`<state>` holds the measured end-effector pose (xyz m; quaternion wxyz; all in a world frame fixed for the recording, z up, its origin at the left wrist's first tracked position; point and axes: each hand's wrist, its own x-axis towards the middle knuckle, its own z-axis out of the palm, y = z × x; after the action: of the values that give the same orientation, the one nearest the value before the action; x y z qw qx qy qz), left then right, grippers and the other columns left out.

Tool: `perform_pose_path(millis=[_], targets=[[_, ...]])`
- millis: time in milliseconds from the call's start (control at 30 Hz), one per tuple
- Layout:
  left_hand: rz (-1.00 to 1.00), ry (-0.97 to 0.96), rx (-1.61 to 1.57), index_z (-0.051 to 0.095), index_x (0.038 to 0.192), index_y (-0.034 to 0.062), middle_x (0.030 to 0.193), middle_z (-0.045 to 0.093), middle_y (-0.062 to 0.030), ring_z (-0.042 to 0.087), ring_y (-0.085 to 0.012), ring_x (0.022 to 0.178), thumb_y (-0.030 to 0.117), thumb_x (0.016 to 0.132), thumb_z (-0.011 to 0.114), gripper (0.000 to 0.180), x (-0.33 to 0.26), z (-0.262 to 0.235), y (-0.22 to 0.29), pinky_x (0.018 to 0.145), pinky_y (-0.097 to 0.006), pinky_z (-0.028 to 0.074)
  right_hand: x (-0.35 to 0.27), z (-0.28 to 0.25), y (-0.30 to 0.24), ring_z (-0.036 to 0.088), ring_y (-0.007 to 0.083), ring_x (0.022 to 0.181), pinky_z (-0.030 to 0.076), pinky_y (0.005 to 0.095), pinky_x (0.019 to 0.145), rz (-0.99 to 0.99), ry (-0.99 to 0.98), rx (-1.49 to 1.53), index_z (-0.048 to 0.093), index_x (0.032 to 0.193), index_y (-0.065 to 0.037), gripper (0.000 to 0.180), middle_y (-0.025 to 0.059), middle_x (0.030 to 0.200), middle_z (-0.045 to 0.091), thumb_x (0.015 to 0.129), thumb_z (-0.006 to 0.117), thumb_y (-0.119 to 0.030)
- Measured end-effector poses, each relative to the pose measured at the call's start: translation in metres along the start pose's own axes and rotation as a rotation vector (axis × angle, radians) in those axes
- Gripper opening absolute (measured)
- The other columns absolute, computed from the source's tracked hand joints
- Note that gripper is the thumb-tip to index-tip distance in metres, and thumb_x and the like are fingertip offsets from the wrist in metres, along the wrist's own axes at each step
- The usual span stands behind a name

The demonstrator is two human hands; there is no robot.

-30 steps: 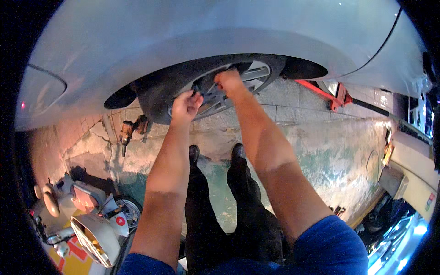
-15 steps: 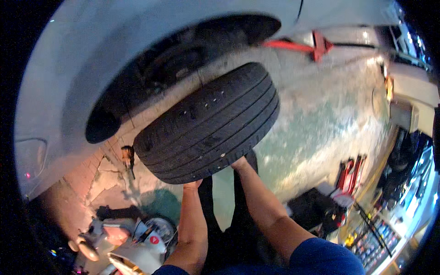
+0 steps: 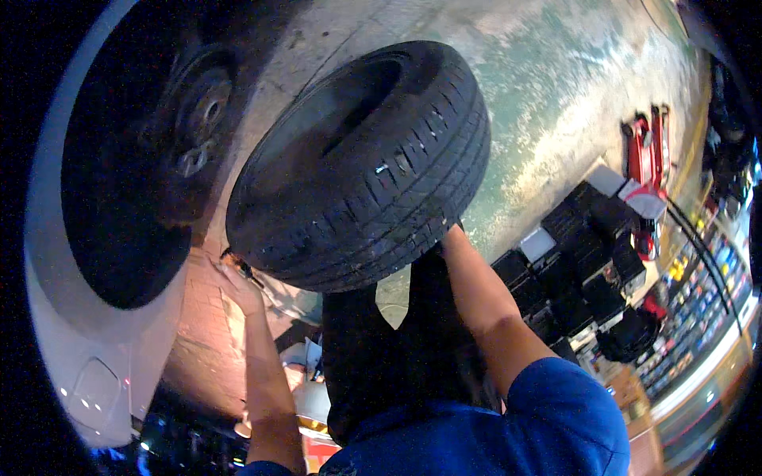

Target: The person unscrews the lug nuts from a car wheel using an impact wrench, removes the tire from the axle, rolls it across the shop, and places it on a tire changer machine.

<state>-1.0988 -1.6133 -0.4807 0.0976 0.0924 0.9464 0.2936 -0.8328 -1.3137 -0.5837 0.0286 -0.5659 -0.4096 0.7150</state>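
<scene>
A car wheel with a black, worn tyre [image 3: 397,178] tilts in front of me, its dark hollow side turned toward the car. My right hand [image 3: 451,238] is on the tyre's near right edge, its fingers hidden by the tread. Left of the wheel, my left hand [image 3: 240,287] is held with fingers stretched out and nothing in it. An orange and black tool [image 3: 232,259] shows partly behind the tyre, close to the left fingertips. At the upper left, the light-coloured car [image 3: 95,349] has a bare hub [image 3: 208,111] inside its dark wheel arch.
Stained concrete floor [image 3: 532,119] spreads to the right. Black boxes or crates [image 3: 583,214] stand at the right, with a red floor jack [image 3: 647,151] beyond them. Shelves of small colourful goods [image 3: 698,293] line the far right. My dark-trousered legs are just below the wheel.
My left hand has let go of the tyre and moved left. The wheel has turned so its hollow side shows. My view has shifted, bringing the hub into sight.
</scene>
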Motion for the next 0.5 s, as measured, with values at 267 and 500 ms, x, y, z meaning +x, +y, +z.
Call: perform_pose_path(millis=[267,500], targets=[[0.483,-0.276,0.085,0.048,0.122,-0.0014,0.130,0.045,-0.0169,0.035,-0.0344,0.125,0.027,0.094,0.018,0.049,0.051,0.051,0.145,0.105,-0.044,0.023,0.007,-0.027,-0.022,0.050,0.0231,0.107,0.041,0.0368,0.090,-0.167,-0.058,0.178,0.047,0.123,-0.003,0.045,0.0066,0.121,0.052,0.081,0.060,-0.017],[0.448,-0.288,0.163,0.052,0.115,-0.0015,0.116,0.055,-0.0179,0.050,-0.0328,0.109,0.018,0.092,0.027,0.039,0.077,0.110,0.275,0.095,-0.037,0.036,-0.060,0.005,-0.045,0.057,0.0241,0.085,0.047,0.0343,0.067,0.473,-0.017,0.564,0.042,0.123,-0.004,0.046,0.0119,0.114,0.053,0.092,0.038,-0.039]])
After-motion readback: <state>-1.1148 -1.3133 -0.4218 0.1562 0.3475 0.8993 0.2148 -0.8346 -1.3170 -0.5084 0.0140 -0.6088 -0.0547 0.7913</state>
